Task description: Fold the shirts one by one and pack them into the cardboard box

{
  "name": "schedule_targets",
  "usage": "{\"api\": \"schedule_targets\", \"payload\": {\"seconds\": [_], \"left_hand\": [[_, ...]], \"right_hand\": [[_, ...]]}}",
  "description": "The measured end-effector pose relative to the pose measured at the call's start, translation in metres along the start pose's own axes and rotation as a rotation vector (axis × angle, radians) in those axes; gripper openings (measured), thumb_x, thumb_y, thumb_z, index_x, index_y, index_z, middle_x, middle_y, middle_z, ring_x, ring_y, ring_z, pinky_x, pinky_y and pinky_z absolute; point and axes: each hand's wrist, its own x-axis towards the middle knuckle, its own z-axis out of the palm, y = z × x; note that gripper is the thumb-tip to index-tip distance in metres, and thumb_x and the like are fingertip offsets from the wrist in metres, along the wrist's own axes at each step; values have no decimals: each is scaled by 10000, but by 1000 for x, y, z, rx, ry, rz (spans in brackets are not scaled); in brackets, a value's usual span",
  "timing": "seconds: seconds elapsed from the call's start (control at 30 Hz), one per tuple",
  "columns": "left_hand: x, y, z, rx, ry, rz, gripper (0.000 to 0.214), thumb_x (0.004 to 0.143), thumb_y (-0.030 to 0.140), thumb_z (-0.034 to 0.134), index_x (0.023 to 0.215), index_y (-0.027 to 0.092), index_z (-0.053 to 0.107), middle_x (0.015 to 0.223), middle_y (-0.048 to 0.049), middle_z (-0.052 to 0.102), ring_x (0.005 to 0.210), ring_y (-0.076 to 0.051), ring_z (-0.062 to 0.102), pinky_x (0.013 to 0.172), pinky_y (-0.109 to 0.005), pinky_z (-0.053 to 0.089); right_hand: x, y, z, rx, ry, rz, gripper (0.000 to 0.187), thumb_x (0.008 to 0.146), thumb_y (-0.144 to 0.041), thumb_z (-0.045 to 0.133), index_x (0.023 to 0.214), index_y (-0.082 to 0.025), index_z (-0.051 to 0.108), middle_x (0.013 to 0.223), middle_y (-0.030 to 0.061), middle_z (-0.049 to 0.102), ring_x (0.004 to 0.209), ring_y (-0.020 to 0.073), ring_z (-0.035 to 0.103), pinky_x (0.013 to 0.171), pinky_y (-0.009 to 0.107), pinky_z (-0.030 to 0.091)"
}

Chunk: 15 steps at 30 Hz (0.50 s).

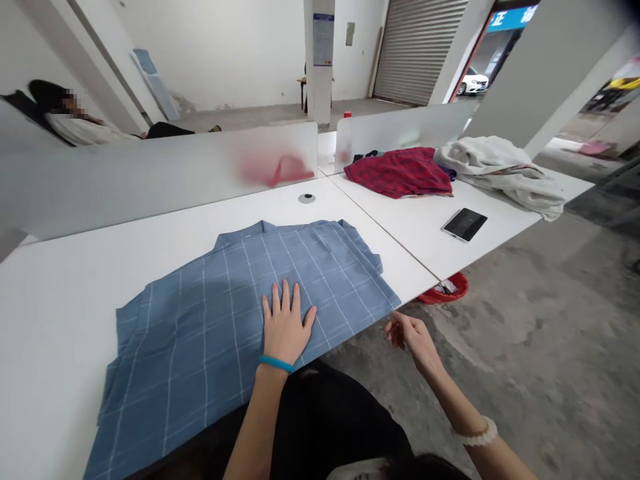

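Shirt of blue checked cotton (210, 320) spans desk's (75, 320) near edge; left hand (285, 327) splayed flat on it; right hand's (413, 337) grip narrow, empty, beside its right corner.

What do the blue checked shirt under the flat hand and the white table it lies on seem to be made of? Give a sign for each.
Blue checked shirt: thin woven fabric, probably cotton or a blend, matt; folds and creases softly under the left hand. White table: hard, smooth board, likely laminate, faintly glossy; flat with a crisp edge.
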Motion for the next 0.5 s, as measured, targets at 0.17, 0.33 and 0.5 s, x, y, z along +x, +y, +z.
{"api": "schedule_targets", "payload": {"seconds": [0.17, 0.33, 0.5], "left_hand": [[-2, 22, -1, -69, -9, 26, 692, 894, 571, 258, 1433, 147, 346, 1495, -128, 306, 1397, -376, 168, 1118, -591, 168], [-1, 59, 4, -143, 35, 74, 652, 895, 553, 294, 1416, 170, 383, 1475, -122, 352, 1390, -370, 201, 1121, -594, 182], [-3, 64, -2, -175, -10, 155, 602, 936, 489, 245, 1410, 145, 386, 1488, -113, 321, 1393, -335, 204, 1126, -552, 234]], "right_hand": [[-7, 6, -1, -18, -168, 71, 669, 755, -747, 408, 684, -124, 640, 595, 64, 619, 486, 129, 532, 461, 241, 342], [-6, 15, 11, 17, 76, 75, 539, 769, -680, 472, 595, -177, 559, 545, 43, 575, 531, 164, 530, 541, 283, 418], [-7, 6, 0, -172, 360, -99, 458, 781, -579, 514, 819, -140, 638, 831, 101, 682, 900, 263, 606, 769, 312, 454]]}}
